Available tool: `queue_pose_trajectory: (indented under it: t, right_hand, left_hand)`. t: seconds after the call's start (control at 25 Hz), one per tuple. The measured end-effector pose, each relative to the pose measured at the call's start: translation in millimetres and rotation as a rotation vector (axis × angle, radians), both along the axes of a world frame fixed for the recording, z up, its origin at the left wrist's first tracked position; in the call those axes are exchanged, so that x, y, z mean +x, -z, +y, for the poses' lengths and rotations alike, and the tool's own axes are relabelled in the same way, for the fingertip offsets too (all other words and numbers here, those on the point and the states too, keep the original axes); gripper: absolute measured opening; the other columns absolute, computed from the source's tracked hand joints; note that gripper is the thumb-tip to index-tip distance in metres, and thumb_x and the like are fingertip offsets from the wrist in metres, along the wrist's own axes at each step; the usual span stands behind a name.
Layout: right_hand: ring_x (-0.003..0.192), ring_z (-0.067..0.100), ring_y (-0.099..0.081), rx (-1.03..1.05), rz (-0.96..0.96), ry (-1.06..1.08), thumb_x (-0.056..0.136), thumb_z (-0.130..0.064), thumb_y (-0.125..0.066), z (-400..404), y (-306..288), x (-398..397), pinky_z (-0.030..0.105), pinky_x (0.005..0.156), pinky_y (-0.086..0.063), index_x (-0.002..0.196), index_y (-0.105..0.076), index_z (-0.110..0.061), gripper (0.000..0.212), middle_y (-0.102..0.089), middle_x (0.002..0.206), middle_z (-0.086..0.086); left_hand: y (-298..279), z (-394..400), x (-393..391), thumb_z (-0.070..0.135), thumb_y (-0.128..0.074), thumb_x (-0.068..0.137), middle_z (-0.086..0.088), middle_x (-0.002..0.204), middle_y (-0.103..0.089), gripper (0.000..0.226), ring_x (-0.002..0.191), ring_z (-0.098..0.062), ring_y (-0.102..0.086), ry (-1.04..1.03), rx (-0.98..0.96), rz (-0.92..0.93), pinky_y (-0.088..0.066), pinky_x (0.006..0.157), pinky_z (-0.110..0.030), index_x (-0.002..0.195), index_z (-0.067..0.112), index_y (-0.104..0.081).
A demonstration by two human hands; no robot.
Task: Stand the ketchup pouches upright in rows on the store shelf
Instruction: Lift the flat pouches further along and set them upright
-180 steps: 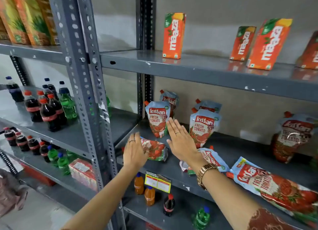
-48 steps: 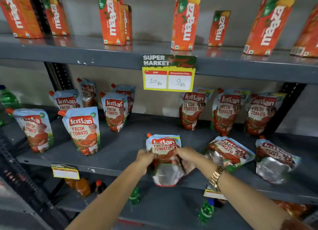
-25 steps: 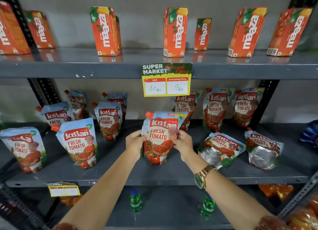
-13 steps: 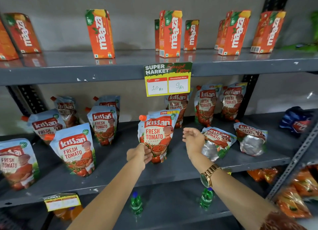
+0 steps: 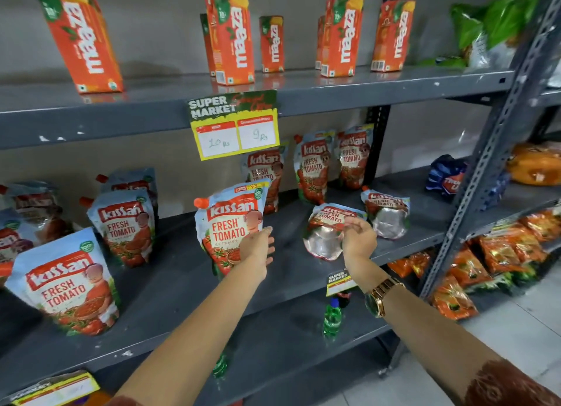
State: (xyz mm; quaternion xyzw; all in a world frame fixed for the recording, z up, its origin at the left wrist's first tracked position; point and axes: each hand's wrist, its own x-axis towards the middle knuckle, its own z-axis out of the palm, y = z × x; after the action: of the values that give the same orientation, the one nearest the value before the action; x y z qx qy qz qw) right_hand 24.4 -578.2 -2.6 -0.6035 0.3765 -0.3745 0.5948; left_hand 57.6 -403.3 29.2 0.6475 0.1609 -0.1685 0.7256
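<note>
Grey metal shelving [image 5: 379, 85] with perforated uprights [image 5: 501, 138] runs along a plain beige wall [image 5: 158, 35], paint chipped here and there. Light grey tiled floor [image 5: 528, 329] shows at the near right. Lighting's soft and even, with faint shadows on the wall.
</note>
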Motion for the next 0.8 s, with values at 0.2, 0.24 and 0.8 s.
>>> queue_pose_trajectory:
  t: [0.2,0.24,0.8]
  right_hand:
    - [0.101,0.034,-0.059,0.2,0.082,-0.045,0.086,-0.002,-0.051,-27.2,22.3,0.0,0.034,0.08,-0.043,0.107,-0.06,0.005,0.023,-0.064,0.102,0.02]
    - [0.094,0.031,-0.058,0.232,0.106,-0.09,0.085,-0.002,-0.053,-32.1,27.4,1.8,0.034,0.077,-0.042,0.105,-0.059,0.005,0.022,-0.061,0.096,0.017]
    - [0.102,0.035,-0.058,0.274,0.381,-0.551,0.088,-0.015,-0.054,-92.2,44.2,42.3,0.042,0.091,-0.05,0.12,-0.054,-0.001,0.035,-0.06,0.121,0.021]
  left_hand:
    - [9.2,-41.9,13.7,0.026,-0.056,0.089,-0.008,0.122,-0.061,0.036,0.104,-0.024,-0.057,0.081,0.062,-0.004,-0.045,0.082,-0.033,0.122,0.013,-0.061]
    - [10.8,-52.6,16.8,0.026,-0.059,0.088,-0.008,0.124,-0.06,0.038,0.102,-0.023,-0.055,0.09,0.078,0.003,-0.044,0.083,-0.034,0.123,0.013,-0.061]
    - [45.3,-109.7,25.6,0.025,-0.064,0.081,-0.014,0.081,-0.063,0.028,0.069,-0.025,-0.063,0.039,0.184,0.108,-0.051,0.071,-0.033,0.1,0.006,-0.058]
